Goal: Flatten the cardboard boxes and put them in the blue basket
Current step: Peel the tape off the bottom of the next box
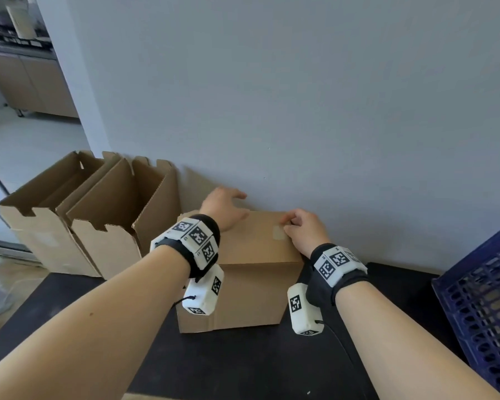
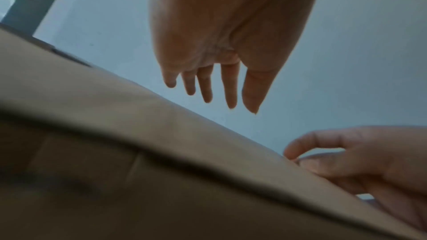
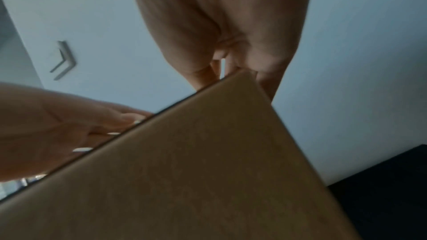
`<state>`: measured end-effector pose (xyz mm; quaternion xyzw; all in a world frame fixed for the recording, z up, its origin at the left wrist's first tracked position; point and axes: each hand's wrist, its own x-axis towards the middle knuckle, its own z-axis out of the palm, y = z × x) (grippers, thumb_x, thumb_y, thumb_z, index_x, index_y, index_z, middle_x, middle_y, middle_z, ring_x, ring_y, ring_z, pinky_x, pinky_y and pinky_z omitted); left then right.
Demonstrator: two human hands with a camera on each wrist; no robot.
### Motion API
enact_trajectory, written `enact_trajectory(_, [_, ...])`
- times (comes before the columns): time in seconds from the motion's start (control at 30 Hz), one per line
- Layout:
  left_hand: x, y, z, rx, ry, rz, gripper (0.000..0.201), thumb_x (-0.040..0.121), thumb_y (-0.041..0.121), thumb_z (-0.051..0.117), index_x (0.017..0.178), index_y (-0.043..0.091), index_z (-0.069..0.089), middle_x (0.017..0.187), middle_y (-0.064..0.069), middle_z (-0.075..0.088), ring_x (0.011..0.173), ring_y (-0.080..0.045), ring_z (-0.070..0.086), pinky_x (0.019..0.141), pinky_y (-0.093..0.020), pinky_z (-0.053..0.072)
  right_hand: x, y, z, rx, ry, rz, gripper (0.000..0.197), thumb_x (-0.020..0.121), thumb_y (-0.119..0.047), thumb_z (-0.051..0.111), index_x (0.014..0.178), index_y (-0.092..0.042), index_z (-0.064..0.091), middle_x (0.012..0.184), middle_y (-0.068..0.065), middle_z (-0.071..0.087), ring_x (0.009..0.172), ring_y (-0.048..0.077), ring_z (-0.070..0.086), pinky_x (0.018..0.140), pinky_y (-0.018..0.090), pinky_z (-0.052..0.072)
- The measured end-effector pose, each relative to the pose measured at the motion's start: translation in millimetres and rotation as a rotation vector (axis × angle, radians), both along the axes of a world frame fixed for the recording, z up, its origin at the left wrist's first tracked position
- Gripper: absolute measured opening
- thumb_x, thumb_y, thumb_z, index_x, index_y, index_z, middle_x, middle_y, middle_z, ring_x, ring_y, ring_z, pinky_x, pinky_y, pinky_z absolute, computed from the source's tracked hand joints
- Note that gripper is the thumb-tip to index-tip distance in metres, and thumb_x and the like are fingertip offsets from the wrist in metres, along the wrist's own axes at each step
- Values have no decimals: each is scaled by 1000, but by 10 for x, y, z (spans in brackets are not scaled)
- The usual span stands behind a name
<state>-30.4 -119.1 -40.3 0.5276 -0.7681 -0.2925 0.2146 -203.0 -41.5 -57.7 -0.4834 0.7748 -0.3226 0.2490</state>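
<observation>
While the closed cardboard box (image 1: 243,272) sat on the black table (image 1: 237,368) by the grey wall (image 1: 300,96), I had my left hand (image 1: 224,210) over its far top edge with fingers spread and holding nothing. My right hand (image 1: 302,230) pinched at the tape patch (image 1: 278,232) on top. Two open boxes (image 1: 98,215) stood left, and the blue basket (image 1: 482,307) stood right.

The closed box (image 1: 254,272) is plain brown cardboard, matt and smooth, with a small patch of clear glossy tape (image 1: 278,232) on its top. The open boxes (image 1: 93,215) beside it are the same matt cardboard, their cut edges showing corrugation. The tabletop (image 1: 243,365) is black and matt. The basket (image 1: 485,310) is blue perforated plastic, faintly shiny. The wall (image 1: 300,96) looks painted, matt
</observation>
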Motion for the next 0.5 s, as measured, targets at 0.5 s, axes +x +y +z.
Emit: enact_trajectory(0.5, [-206,39,-254,45,-160,-112,53,83,42,64,132,26,50,137,4,51,131,-16,41,116,-37,3,38,34,-38,-33,50,-61,22,84,-12,62,74,-31,63,97,0,69,95,18,63,86,29,49])
